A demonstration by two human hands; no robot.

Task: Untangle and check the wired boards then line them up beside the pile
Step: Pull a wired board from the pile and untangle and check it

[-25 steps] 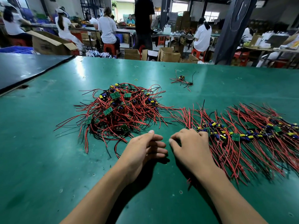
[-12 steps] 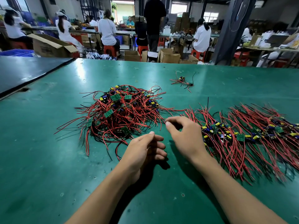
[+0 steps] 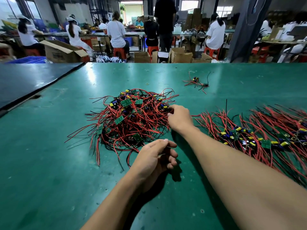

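The grip of the right hand is pinching wires at the right edge of the pile, the left hand lying slack and empty, so a tug is risking dragging snagged boards along

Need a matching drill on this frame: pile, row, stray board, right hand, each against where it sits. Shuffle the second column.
1 pile
2 row
3 stray board
4 right hand

A far back, alone
B at the pile's right edge
C centre, tangled
D right side, wires laid roughly parallel

Pairs: 1-C, 2-D, 3-A, 4-B
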